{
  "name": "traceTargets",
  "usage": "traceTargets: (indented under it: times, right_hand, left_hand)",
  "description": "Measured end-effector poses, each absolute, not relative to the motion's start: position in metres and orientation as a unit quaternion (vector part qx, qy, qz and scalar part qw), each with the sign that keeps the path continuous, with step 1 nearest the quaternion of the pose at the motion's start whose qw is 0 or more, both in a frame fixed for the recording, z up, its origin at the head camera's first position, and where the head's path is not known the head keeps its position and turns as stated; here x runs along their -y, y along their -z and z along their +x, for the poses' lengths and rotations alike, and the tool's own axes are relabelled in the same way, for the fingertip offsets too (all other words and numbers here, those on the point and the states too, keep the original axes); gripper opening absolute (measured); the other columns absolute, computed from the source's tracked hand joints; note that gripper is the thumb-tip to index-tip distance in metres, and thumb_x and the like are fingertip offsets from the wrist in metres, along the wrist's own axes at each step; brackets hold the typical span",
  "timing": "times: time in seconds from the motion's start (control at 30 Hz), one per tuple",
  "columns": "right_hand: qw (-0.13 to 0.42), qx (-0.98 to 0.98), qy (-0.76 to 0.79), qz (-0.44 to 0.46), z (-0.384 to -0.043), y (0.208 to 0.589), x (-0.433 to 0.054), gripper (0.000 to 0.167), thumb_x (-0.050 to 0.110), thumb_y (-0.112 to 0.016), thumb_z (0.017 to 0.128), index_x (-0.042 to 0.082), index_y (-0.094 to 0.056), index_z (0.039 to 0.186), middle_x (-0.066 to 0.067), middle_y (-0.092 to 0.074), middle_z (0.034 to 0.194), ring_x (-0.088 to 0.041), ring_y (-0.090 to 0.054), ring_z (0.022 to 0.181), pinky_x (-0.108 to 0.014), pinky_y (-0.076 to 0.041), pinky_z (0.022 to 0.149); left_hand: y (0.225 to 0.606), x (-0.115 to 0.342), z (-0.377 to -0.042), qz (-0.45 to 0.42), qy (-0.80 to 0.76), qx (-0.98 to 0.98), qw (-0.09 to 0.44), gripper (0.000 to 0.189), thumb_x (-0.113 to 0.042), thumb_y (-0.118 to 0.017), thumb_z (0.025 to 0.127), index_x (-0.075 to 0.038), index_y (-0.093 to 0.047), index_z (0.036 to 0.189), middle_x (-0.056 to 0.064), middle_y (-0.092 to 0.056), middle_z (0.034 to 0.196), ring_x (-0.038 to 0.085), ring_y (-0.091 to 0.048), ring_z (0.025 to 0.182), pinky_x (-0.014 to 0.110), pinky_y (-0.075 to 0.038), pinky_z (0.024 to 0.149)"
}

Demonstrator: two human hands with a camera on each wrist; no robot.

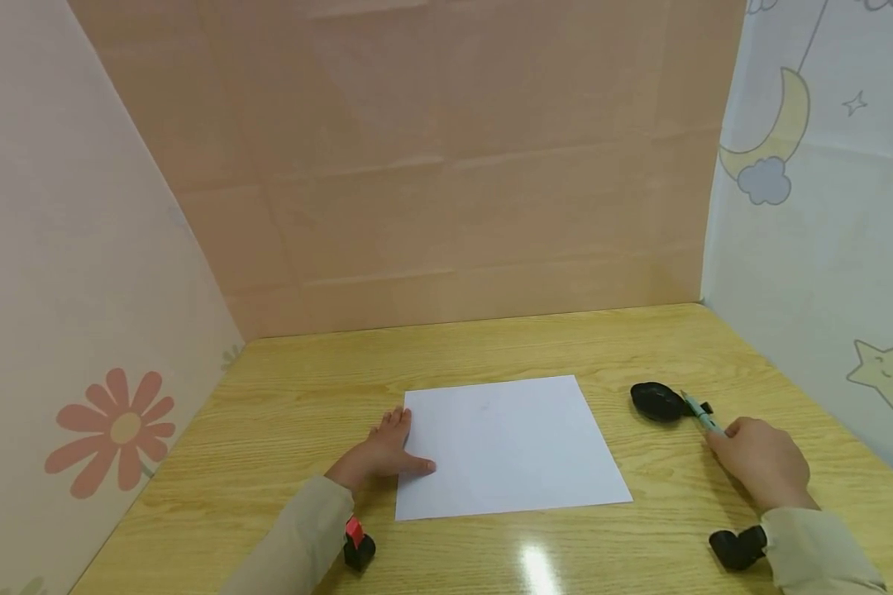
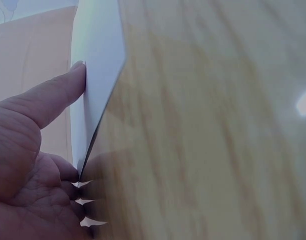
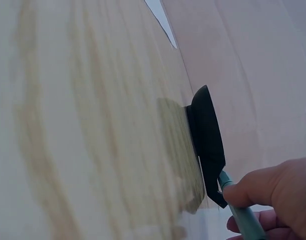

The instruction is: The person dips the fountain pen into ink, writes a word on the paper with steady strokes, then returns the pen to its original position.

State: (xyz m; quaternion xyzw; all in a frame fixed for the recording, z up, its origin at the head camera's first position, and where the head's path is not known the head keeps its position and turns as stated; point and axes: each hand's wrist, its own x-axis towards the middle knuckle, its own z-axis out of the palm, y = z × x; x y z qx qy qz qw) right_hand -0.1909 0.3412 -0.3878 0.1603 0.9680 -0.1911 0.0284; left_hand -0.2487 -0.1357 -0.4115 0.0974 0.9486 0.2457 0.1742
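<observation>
Three walls stand around one wooden table (image 1: pixel 446 351), the left wall (image 1: pixel 52 248) carrying a red flower (image 1: pixel 124 428), the back wall (image 1: pixel 446 165) pinkish and creased, the right wall (image 1: pixel 796 273) showing a yellow moon (image 1: pixel 792 116) and one smiling star (image 1: pixel 889 372). Take the middle of the one white sheet (image 1: pixel 521 446), lying on the table, as the clock's hub. At nine o'clock I see the left hand (image 1: pixel 382 453), its fingers spread apart at the sheet's edge, thumb resting on the paper, nothing clasped; one black wrist piece (image 1: pixel 359 554) with a red tab (image 1: pixel 354 530) sits by its beige sleeve (image 1: pixel 298 537), at eight. Between two and three o'clock sits one black object (image 1: pixel 656 402) with a rounded body and a narrow end. Beside it is one mint-green pen (image 1: pixel 703 415), pinched between thumb and fingers of the right hand (image 1: pixel 765 463) at three, its tip aimed toward ten-thirty; whether pen and black object touch, I cannot tell. A second black wrist piece (image 1: pixel 737 548) sits at four, by the right beige sleeve (image 1: pixel 822 549)
</observation>
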Motion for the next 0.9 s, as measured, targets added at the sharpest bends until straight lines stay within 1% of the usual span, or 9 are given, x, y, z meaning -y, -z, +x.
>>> traceTargets:
  times: [0.13, 0.43, 0.57, 0.7, 0.8, 0.9]
  right_hand:
    - [0.008, -0.966, 0.199, 0.163, -0.188, 0.385, -0.339, 0.043, 0.036, -0.052, 0.089, -0.006, -0.060, 0.094, -0.018, -0.061, 0.078, -0.025, -0.055, 0.064, -0.035, -0.041, 0.048]
    - [-0.047, -0.962, 0.215, 0.162, -0.184, 0.384, -0.336, 0.046, 0.039, -0.048, 0.091, -0.006, -0.059, 0.094, -0.016, -0.062, 0.074, -0.025, -0.054, 0.059, -0.033, -0.038, 0.045]
    - [-0.083, -0.956, 0.226, 0.168, -0.183, 0.385, -0.334, 0.049, 0.039, -0.046, 0.092, -0.008, -0.058, 0.100, -0.015, -0.062, 0.071, -0.024, -0.052, 0.056, -0.032, -0.036, 0.044]
    - [-0.114, -0.951, 0.232, 0.170, -0.182, 0.384, -0.331, 0.052, 0.039, -0.044, 0.092, -0.009, -0.055, 0.106, -0.010, -0.060, 0.064, -0.023, -0.049, 0.051, -0.031, -0.034, 0.043]
    - [-0.134, -0.948, 0.233, 0.171, -0.182, 0.383, -0.329, 0.052, 0.040, -0.044, 0.092, -0.008, -0.055, 0.107, -0.006, -0.058, 0.059, -0.022, -0.046, 0.049, -0.031, -0.033, 0.042]
    - [-0.151, -0.946, 0.233, 0.169, -0.181, 0.383, -0.327, 0.052, 0.041, -0.044, 0.092, -0.007, -0.056, 0.108, -0.005, -0.057, 0.058, -0.022, -0.045, 0.048, -0.031, -0.032, 0.042]
  left_hand:
    - [0.411, 0.136, -0.249, 0.097, -0.250, -0.948, 0.174, 0.106, -0.044, -0.075, 0.074, 0.004, -0.014, 0.146, 0.021, -0.007, 0.154, 0.037, -0.003, 0.142, 0.053, -0.007, 0.112]
    - [0.412, 0.136, -0.249, 0.096, -0.252, -0.947, 0.172, 0.106, -0.044, -0.075, 0.073, 0.004, -0.014, 0.146, 0.021, -0.007, 0.154, 0.037, -0.002, 0.142, 0.054, -0.007, 0.112]
    - [0.413, 0.136, -0.249, 0.097, -0.251, -0.948, 0.172, 0.106, -0.043, -0.075, 0.073, 0.004, -0.014, 0.146, 0.021, -0.007, 0.154, 0.037, -0.003, 0.141, 0.054, -0.007, 0.112]
    - [0.413, 0.137, -0.249, 0.097, -0.251, -0.948, 0.171, 0.106, -0.043, -0.075, 0.073, 0.004, -0.014, 0.146, 0.021, -0.007, 0.154, 0.037, -0.003, 0.142, 0.054, -0.007, 0.112]
    - [0.412, 0.136, -0.249, 0.098, -0.251, -0.948, 0.171, 0.106, -0.043, -0.075, 0.073, 0.004, -0.014, 0.146, 0.021, -0.007, 0.154, 0.037, -0.003, 0.141, 0.054, -0.007, 0.112]
    - [0.412, 0.136, -0.249, 0.097, -0.249, -0.948, 0.173, 0.106, -0.044, -0.075, 0.073, 0.004, -0.014, 0.146, 0.021, -0.007, 0.154, 0.037, -0.003, 0.142, 0.054, -0.006, 0.112]
